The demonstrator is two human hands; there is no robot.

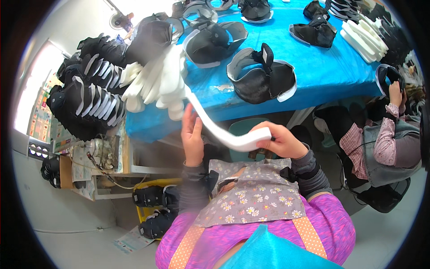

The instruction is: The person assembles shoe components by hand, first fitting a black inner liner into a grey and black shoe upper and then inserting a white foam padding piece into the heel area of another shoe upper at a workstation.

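A long white foam strip, curved and soft-looking, runs from the table edge down toward my body. My right hand grips its near right end between thumb and fingers. Beside its upper stretch, my left hand is raised with thumb and fingers apart; I cannot tell if it touches the strip. Just beyond lies a pile of similar white foam pieces, some hanging over the edge. Closest on the table is a black padded upper with grey lining and a strap.
A blue-covered table carries several more black uppers and white foam pieces at far right. Stacked black parts stand at left. A yellow crate sits below. At right, a seated person handles a black piece.
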